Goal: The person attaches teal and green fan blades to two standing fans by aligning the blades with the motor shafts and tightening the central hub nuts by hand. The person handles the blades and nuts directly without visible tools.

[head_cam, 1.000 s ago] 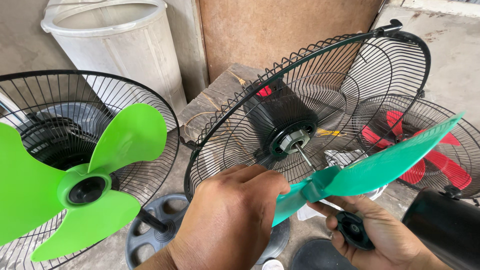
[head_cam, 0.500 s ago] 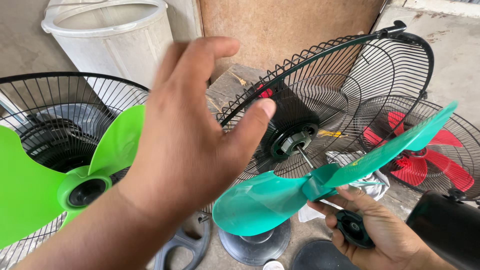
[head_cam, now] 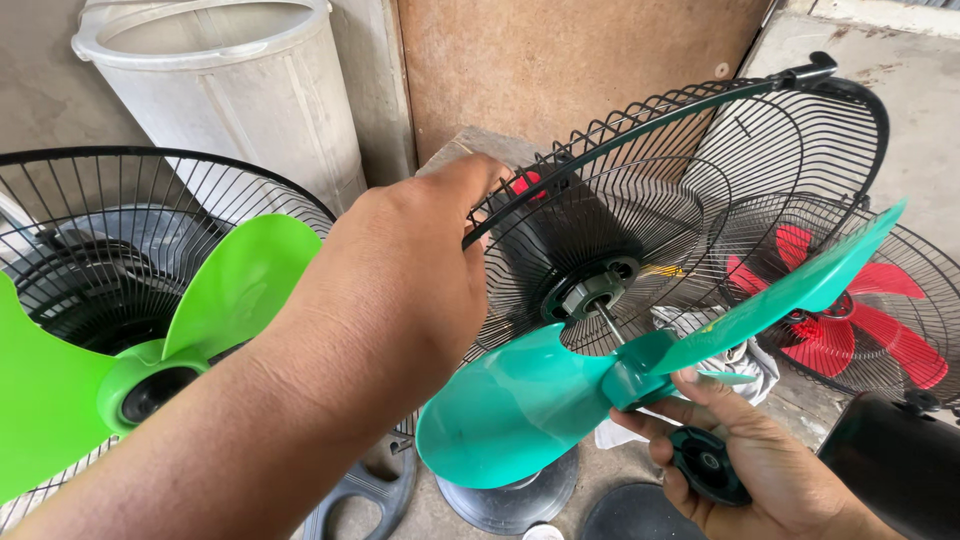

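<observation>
My left hand (head_cam: 410, 270) grips the rim of a black wire fan guard (head_cam: 700, 160) at its upper left edge. Inside the guard sit the black motor housing and its bare metal shaft (head_cam: 600, 315). My right hand (head_cam: 740, 460), low at the right, holds a teal fan blade (head_cam: 560, 400) by its hub, just in front of the shaft tip. The same hand also keeps a small black round cap (head_cam: 708, 465) in its palm.
A second fan with a bright green blade (head_cam: 150, 340) and black guard stands at the left. A fan with a red blade (head_cam: 860, 310) lies behind at the right. A white plastic bin (head_cam: 240, 80) stands at the back. Black round bases (head_cam: 520, 500) lie on the floor.
My left hand has left the teal blade, swung up across the view and taken hold of the guard's rim. The teal blade has turned, and one wing now faces me.
</observation>
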